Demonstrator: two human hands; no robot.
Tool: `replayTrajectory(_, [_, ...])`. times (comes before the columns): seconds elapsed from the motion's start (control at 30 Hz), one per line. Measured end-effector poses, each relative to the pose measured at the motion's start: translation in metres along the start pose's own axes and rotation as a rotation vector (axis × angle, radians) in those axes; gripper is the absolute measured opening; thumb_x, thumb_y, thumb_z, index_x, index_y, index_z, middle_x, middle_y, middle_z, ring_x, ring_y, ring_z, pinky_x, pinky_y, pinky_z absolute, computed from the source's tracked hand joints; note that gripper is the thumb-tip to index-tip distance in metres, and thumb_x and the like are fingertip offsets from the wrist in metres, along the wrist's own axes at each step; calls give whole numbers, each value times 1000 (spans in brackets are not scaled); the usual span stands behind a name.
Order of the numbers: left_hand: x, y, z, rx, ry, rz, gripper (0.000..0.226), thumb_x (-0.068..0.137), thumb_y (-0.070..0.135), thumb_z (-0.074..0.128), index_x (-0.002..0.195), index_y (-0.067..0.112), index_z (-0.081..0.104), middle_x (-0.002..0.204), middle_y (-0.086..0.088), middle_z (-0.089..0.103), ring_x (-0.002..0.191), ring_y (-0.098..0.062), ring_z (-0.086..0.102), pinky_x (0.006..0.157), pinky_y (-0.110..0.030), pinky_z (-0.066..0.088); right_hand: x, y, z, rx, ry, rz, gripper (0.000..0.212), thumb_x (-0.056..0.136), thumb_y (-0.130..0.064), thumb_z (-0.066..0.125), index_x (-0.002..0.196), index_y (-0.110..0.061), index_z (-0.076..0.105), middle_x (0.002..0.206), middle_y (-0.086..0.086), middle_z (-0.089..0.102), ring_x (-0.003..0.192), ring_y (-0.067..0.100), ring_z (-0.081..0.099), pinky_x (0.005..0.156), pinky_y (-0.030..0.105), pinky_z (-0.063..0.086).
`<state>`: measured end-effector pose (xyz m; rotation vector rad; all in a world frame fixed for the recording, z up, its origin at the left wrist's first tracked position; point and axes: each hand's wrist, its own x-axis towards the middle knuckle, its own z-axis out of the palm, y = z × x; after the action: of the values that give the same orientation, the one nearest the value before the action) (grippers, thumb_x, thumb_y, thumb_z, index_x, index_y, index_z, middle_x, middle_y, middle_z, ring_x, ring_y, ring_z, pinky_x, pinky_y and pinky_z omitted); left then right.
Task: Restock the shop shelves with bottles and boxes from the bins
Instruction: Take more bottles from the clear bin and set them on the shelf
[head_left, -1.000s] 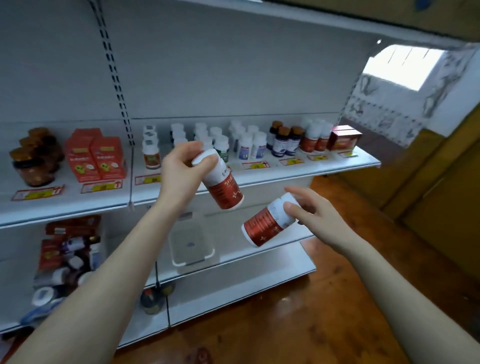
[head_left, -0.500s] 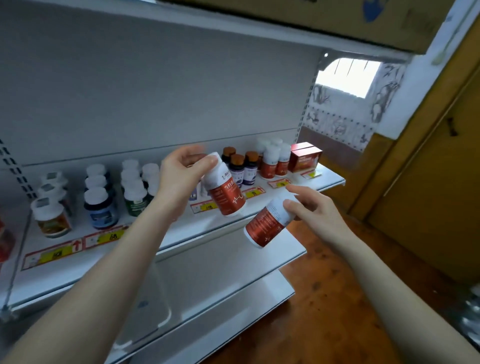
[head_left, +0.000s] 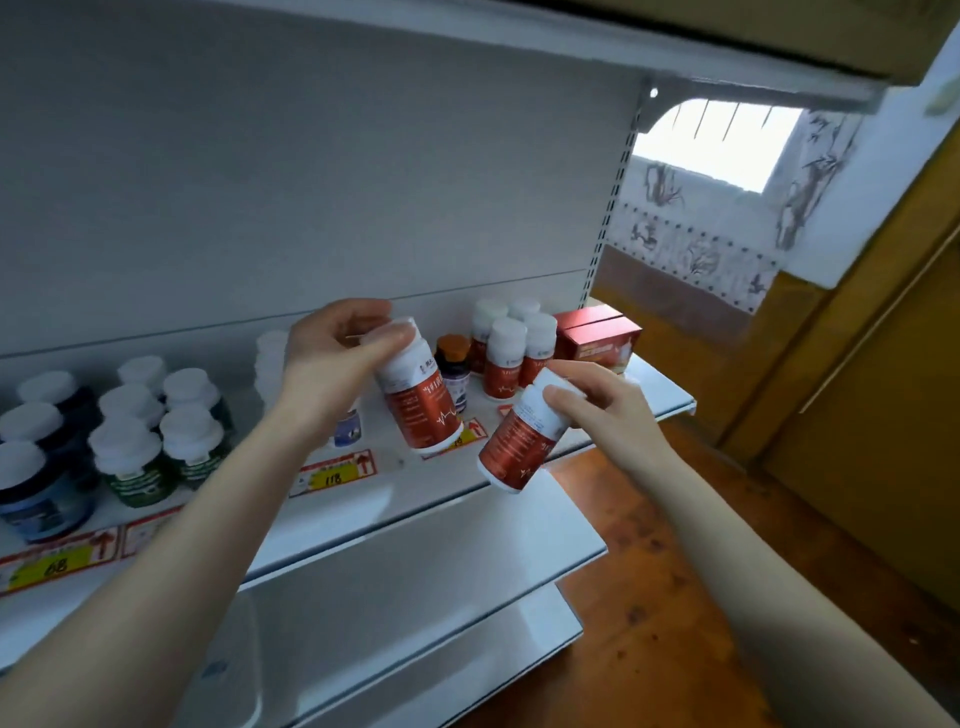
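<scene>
Nearing the red box, left hand is gripping the upright bottle, right hand the tilted bottle, both at the caps. Light, slick plastic is likely needing body grips.

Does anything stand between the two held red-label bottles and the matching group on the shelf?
Nothing visible does. The left hand holds one bottle, the right hand the other bottle, both in open air before the shelf; the matching bottles stand just behind, a brown-capped bottle beside them.
</scene>
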<state>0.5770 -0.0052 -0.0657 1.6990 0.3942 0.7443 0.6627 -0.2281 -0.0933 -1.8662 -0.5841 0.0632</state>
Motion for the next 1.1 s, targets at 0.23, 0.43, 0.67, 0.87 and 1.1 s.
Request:
replayTrajectory(0.23, [25,7,67,13,127,-3,12,80,13,70,87,22,65,83,6,64,73,-4,59,58,-11,49,76,20,-51,27,-147,-56,16,87,-17,60,102,-21,65,98,-10,64,87,0,59,76,14,48])
replayTrajectory(0.43, [24,11,97,17,231,-40,14,80,12,69,79,25,64,77,6,63,54,9,56,47,-7,43,117,25,-68,84,-231,12,12,83,-30,64,93,-24,67,96,6,68,78,13,58,67,30,47])
replayTrajectory(0.67, [18,10,98,61,258,-54,15,80,13,69,80,27,65,84,7,66,73,-4,61,64,-17,51,138,30,-59,34,-306,121,36,71,-52,69,90,-22,68,83,3,66,69,17,59,61,40,50])
replayTrajectory(0.87, [19,16,91,71,279,-50,13,80,14,68,82,26,65,87,6,66,79,-8,62,67,-18,52,149,24,-54,121,-376,111,23,77,-40,69,88,-20,68,86,1,68,74,11,62,68,30,51])
replayTrajectory(1.1, [15,15,85,65,298,-35,11,79,15,69,85,25,66,90,4,68,83,-10,64,78,-27,51,171,12,-47,268,-324,100,36,76,-37,71,99,-11,63,98,10,68,86,20,67,75,36,57])
